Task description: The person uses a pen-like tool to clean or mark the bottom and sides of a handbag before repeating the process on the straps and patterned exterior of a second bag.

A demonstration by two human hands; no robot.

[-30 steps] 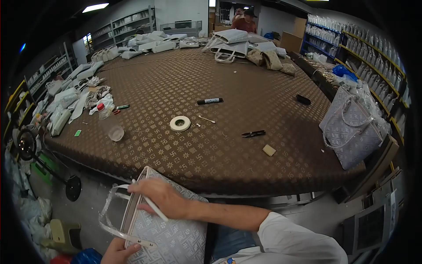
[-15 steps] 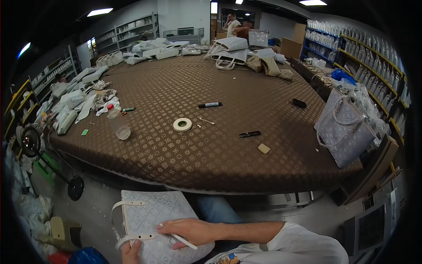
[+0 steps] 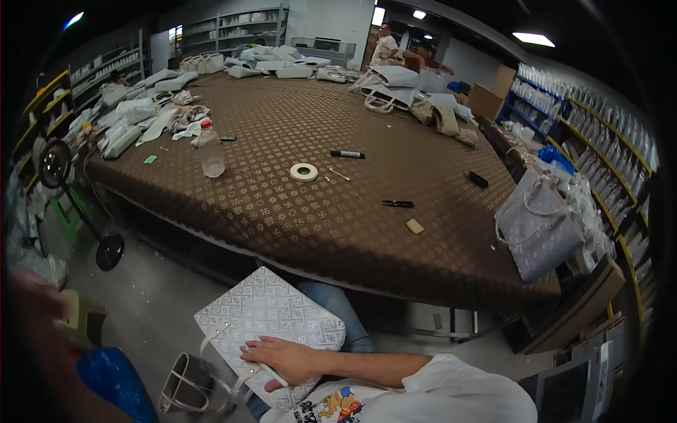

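Observation:
On my lap lies a pale grey patterned handbag with cream straps, turned at an angle. My right hand rests on its face, fingers stretched over the pattern, with a slim white pen-like stick held under the thumb. At the far left edge my left hand is raised away from the bag and smeared by motion, so its fingers cannot be made out. Below the bag's left side, a small dark bag with light trim shows near the floor.
The brown cloth-covered table holds a bottle, a tape roll, markers and a yellowish block. Another handbag stands at right. A lamp and stool are left. People stand behind.
My left hand has left the bag's strap and swung up to the far left. The bag has turned on my lap, my right hand staying on it. The view has shifted.

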